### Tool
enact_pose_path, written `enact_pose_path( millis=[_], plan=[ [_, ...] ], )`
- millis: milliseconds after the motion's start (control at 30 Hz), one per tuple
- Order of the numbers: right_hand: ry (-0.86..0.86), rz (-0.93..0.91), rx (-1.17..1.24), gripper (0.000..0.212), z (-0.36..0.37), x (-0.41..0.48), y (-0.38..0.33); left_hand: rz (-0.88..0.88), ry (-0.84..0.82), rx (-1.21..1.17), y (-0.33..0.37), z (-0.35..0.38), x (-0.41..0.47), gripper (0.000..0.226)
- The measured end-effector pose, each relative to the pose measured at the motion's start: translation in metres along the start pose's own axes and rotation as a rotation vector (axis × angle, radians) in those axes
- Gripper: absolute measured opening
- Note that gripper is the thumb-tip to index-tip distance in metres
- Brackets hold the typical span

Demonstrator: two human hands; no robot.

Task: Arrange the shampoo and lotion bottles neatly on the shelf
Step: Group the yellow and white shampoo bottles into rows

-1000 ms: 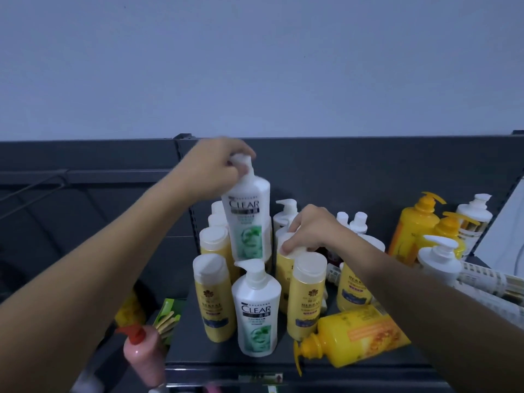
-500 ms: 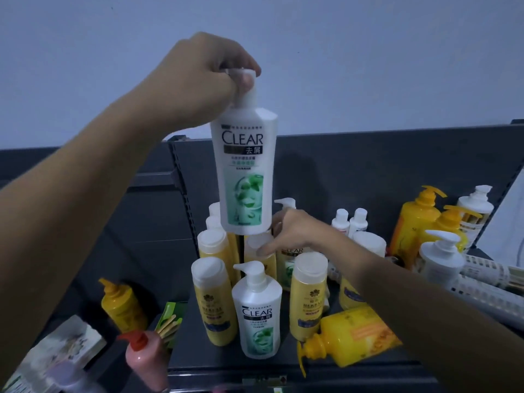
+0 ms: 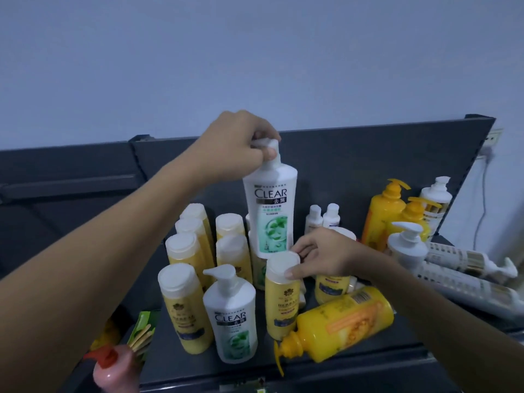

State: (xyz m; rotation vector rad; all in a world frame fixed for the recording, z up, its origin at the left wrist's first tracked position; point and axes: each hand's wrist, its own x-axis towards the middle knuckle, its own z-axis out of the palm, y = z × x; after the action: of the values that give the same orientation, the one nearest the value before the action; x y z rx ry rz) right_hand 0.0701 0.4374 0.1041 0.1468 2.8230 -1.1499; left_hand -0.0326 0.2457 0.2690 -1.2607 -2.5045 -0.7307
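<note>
My left hand [image 3: 235, 147] grips the pump head of a white CLEAR bottle [image 3: 270, 211] and holds it in the air above the middle of the bottle cluster. My right hand [image 3: 320, 255] pinches the white cap of a yellow Herbal bottle [image 3: 282, 296] standing at the front of the dark shelf [image 3: 368, 355]. A second white CLEAR bottle [image 3: 231, 316] stands at the front, with another yellow Herbal bottle [image 3: 184, 307] to its left. Several more yellow Herbal bottles [image 3: 187, 251] stand in rows behind.
A big yellow pump bottle [image 3: 340, 321] lies on its side at the front right. Upright yellow pump bottles [image 3: 385, 211] and white pump bottles [image 3: 408, 245] crowd the right, with two white ones lying flat [image 3: 467, 279]. A pink bottle [image 3: 113, 370] sits below left.
The lifted CLEAR bottle has come back down from high in the air toward the cluster. My right hand has moved from a rear bottle to the cap of the front yellow bottle.
</note>
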Motion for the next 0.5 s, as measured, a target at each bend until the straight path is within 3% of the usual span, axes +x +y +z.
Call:
enact_pose_path(
  millis=[500],
  plan=[
    [0.14,-0.105,-0.057,0.053,0.017,-0.01,0.004,0.027,-0.291,0.279,-0.04,0.102,-0.031,0.033]
  ],
)
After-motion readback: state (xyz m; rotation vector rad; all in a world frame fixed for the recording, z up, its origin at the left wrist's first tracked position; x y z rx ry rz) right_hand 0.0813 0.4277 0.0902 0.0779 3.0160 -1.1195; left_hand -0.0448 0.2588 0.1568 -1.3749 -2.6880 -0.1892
